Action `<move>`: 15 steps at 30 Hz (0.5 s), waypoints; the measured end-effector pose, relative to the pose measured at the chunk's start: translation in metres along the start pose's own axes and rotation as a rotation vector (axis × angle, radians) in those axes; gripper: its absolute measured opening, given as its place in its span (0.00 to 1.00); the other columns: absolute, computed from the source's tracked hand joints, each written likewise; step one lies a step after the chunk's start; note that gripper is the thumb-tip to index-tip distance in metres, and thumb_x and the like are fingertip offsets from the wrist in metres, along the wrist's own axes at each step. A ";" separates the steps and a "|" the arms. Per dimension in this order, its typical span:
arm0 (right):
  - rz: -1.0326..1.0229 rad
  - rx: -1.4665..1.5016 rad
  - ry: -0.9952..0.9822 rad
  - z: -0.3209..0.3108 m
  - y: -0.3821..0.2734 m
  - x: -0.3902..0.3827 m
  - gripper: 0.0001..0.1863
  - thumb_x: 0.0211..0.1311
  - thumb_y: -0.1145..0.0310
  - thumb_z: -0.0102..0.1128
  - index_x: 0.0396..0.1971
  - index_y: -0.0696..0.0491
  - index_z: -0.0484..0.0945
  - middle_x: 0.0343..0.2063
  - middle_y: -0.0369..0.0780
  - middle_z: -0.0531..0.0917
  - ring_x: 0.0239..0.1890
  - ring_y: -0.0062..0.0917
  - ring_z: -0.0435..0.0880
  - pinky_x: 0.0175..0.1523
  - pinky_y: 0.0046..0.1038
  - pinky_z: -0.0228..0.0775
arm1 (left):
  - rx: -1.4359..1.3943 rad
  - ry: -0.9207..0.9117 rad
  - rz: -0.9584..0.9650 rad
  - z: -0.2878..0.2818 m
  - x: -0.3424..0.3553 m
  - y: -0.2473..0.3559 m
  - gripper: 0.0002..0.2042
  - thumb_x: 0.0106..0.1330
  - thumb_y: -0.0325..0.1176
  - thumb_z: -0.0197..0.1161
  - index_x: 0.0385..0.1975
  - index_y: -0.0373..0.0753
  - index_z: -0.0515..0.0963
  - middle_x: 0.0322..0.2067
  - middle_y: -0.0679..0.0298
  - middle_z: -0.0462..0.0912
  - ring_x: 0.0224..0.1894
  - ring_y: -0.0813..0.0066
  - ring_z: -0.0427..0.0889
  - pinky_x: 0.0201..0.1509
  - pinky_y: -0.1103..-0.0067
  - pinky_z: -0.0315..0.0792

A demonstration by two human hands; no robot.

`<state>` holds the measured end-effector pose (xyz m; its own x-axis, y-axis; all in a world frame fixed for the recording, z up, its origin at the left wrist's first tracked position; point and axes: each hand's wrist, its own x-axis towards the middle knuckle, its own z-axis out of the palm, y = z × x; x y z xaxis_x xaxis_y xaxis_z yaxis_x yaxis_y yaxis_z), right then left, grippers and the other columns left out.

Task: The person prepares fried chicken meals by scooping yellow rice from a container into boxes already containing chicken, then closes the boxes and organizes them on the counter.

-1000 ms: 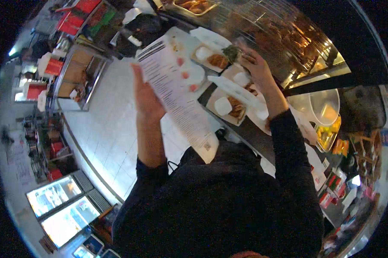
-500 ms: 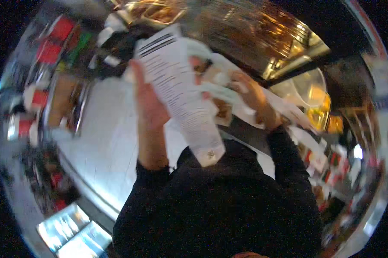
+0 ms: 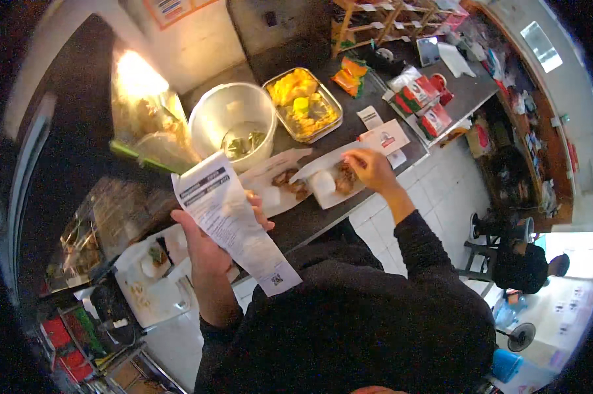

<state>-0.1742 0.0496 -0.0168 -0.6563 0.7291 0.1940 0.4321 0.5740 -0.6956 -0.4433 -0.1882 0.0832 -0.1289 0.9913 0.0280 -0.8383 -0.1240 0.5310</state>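
A long white printed receipt [image 3: 227, 220] lies along my left hand [image 3: 211, 246], the thumb at one side and fingertips curled round the other. My right hand [image 3: 377, 174] is over an open paper food box [image 3: 332, 202] on the dark counter, its thumb and fingers drawn together at the box's far right edge. Whatever they pinch there is too small to make out. That box contains browned food [image 3: 344, 178] and a white round mound [image 3: 322, 184]. Beside it, partly behind the receipt, is a second open box [image 3: 273, 208] with similar food.
Behind the boxes stand a clear round tub [image 3: 234, 108] and a metal tray [image 3: 338, 121] of yellow food. An orange packet [image 3: 351, 75] and red-and-white cartons [image 3: 418, 95] lie farther right. At left is a lit glass cabinet [image 3: 145, 98]. Another person [image 3: 520, 266] is across the tiled floor.
The view has swung to the right along the counter and is sharper. The receipt is still in my left hand. My right hand is now at the right-hand box's far edge.
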 end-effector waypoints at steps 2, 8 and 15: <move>0.087 0.020 0.063 -0.044 0.046 0.018 0.09 0.62 0.66 0.58 0.37 0.54 0.82 0.31 0.40 0.85 0.31 0.30 0.84 0.35 0.26 0.73 | -0.004 0.060 -0.025 0.009 0.043 -0.010 0.52 0.51 0.79 0.39 0.63 0.37 0.59 0.48 0.45 0.74 0.44 0.48 0.79 0.47 0.50 0.74; -0.007 -0.143 0.348 -0.173 0.257 0.143 0.10 0.62 0.66 0.58 0.38 0.54 0.82 0.30 0.39 0.85 0.32 0.24 0.84 0.38 0.27 0.74 | 0.082 0.239 0.133 0.042 0.169 -0.050 0.46 0.55 0.76 0.42 0.62 0.40 0.61 0.48 0.47 0.75 0.41 0.50 0.80 0.45 0.48 0.75; -0.042 -0.542 0.397 -0.269 0.446 0.366 0.12 0.61 0.65 0.57 0.42 0.52 0.81 0.37 0.44 0.84 0.40 0.36 0.84 0.46 0.33 0.74 | 0.166 0.582 0.352 0.061 0.213 -0.077 0.44 0.58 0.75 0.38 0.61 0.40 0.63 0.48 0.49 0.76 0.40 0.56 0.81 0.45 0.54 0.78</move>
<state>-0.0556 0.6729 -0.0701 -0.4466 0.7246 0.5249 0.7289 0.6349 -0.2563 -0.3734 0.0356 0.1001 -0.6794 0.7026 -0.2114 -0.6087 -0.3788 0.6971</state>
